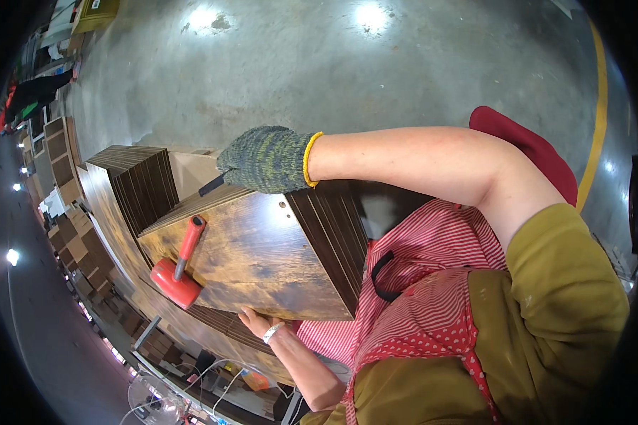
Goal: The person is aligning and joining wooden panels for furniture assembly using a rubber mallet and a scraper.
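My right hand (266, 160), in a grey-green knit glove with a yellow cuff, is closed around a narrow dark flat tool (211, 185), whose kind I cannot make out. It is at the far edge of a stack of brown wood-grain boards (262, 255). My left hand (255, 324) is bare, with a light band at the wrist. It grips the near edge of the top board, some fingers partly hidden. A mallet (176, 282) with a red head and red grip lies on the stack, left of both hands.
Another stack of dark-edged boards (138, 180) stands to the left. Grey concrete floor (298, 71) with a yellow line (597, 106) stretches beyond. Cartons (78, 248) line the left side, and a clear-bladed fan (149, 397) stands at the lower left. A person (39, 92) is far left.
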The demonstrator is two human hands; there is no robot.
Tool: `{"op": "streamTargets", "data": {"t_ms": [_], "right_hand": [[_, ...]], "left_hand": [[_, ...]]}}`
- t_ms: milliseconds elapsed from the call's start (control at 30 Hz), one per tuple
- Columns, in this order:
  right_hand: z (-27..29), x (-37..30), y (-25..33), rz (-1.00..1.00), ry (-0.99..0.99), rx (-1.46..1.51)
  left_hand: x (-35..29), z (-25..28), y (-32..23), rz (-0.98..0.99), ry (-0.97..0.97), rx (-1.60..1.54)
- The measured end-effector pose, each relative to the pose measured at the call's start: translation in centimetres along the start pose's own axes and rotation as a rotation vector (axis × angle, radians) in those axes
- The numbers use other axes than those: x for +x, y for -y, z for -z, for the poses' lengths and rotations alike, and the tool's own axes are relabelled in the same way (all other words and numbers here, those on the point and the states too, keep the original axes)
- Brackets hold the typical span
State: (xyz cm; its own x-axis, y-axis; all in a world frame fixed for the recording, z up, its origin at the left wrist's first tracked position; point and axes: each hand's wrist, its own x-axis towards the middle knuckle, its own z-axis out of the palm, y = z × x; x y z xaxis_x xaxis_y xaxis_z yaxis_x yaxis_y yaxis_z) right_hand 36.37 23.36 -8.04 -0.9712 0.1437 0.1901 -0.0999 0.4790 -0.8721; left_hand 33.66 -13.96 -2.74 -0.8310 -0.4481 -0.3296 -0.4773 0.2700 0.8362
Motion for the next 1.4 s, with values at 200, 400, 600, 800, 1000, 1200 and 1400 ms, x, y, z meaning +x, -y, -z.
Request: {"op": "streamTargets", "data": {"t_ms": [200,400,600,800,1000,1200,1400], "right_hand": [[0.1,-0.3,-0.7,-0.006,-0.099,0.038],[2.5,-4.9,-8.4,-0.211,-0.374,-0.040],[-3.5,-8.6,-12.4,-0.679,-0.272,0.523],[-4.6,-12.0,-14.1,-0.984,-0.203,0.783],[-6.4,-13.0,-12.9,-0.951,-0.063,1.004],[-6.7,-13.0,-12.0,-1.024,-0.038,0.839],[-10.3,-13.5,-15.0,-0.743,-0.283,0.787]], "left_hand": [[-0.1,0.6,0.1,-0.021,0.066,0.033],[-5.4,0.6,-1.3,-0.742,0.034,0.352],[-14.5,-14.4,-7.3,-1.510,0.627,0.829],[-14.6,-20.3,-7.6,-1.528,0.804,1.159],[-14.7,-20.9,-7.2,-1.578,0.769,1.015],[-15.2,-21.2,-7.1,-1.530,0.745,1.010],[-14.5,-20.7,-7.7,-1.372,0.879,0.947]]}}
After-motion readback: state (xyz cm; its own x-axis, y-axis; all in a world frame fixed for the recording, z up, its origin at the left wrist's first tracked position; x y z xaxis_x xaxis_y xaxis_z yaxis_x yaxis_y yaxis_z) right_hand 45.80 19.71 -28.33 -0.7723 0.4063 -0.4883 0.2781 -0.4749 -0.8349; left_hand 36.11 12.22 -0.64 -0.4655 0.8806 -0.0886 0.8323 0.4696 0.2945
